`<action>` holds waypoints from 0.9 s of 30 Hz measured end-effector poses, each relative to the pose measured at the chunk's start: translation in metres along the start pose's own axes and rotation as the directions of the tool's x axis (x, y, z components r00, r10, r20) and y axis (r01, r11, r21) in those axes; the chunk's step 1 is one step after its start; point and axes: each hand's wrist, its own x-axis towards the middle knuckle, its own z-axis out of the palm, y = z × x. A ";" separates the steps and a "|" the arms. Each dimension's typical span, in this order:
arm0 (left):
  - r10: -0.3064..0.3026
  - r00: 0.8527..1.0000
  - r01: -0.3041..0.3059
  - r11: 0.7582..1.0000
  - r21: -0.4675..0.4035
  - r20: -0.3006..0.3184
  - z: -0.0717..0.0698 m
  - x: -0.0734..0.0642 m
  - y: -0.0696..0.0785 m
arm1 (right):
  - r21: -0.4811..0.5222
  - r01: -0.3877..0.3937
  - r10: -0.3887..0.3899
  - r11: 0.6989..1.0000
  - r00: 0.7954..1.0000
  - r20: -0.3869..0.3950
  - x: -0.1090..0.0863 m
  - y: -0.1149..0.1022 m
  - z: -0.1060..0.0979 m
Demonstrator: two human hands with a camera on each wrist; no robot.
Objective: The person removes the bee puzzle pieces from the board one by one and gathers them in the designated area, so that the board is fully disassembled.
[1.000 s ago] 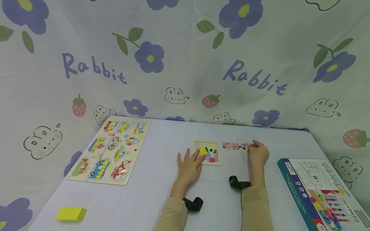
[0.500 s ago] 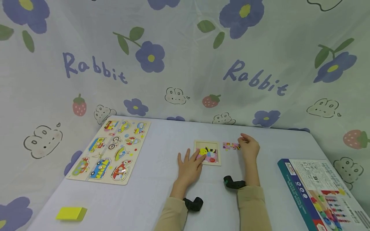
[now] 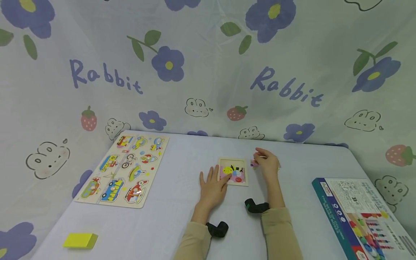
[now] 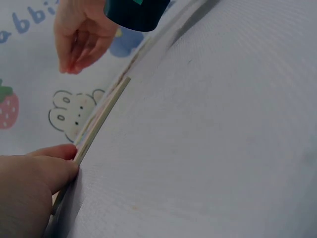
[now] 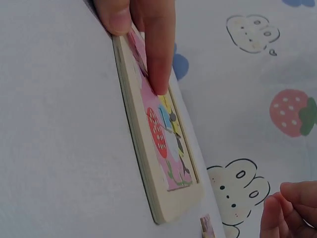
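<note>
My left hand [image 3: 212,187] lies spread at the left side of a small wooden puzzle tray [image 3: 246,177]. Its index finger reaches over the pieces; the right wrist view shows the thumb [image 5: 120,21] at the tray's near edge. Pink pieces with a yellow-and-black figure and a red spotted shape [image 5: 157,134] fill the lower part, while bare wood shows along the top. Right of the tray, my right hand [image 3: 268,167] is raised over a row of loose pink puzzle pieces [image 3: 254,164], hiding most of them. Its thumb and fingers pinch a thin piece, mostly hidden, seen edge-on.
A big wooden vehicle puzzle board [image 3: 130,169] lies at the left. Near the front left is a yellow block [image 3: 80,241]. A boxed bead set [image 3: 360,216] occupies the right side. Behind the table hangs a patterned cloth [image 3: 208,72].
My right hand has moved left from the right end of the loose row, carrying a piece toward the tray. My left hand has stayed almost still on the tray.
</note>
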 end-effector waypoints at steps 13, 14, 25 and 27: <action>-0.005 1.000 0.005 1.000 0.008 0.016 0.000 0.002 0.000 | -0.141 0.054 -0.025 0.989 0.979 0.202 -0.008 -0.004 0.026; -0.005 1.000 0.005 1.000 0.007 0.018 0.000 0.002 0.000 | -0.147 0.066 -0.033 0.987 0.975 0.219 -0.009 -0.004 0.027; 0.011 1.000 -0.011 1.000 -0.002 -0.009 -0.003 0.001 0.000 | -0.262 0.190 -0.064 0.946 0.903 0.425 -0.017 -0.004 0.045; 0.014 1.000 -0.014 1.000 -0.001 -0.011 -0.003 0.001 0.000 | -0.257 0.215 -0.080 0.942 0.889 0.452 -0.018 -0.004 0.046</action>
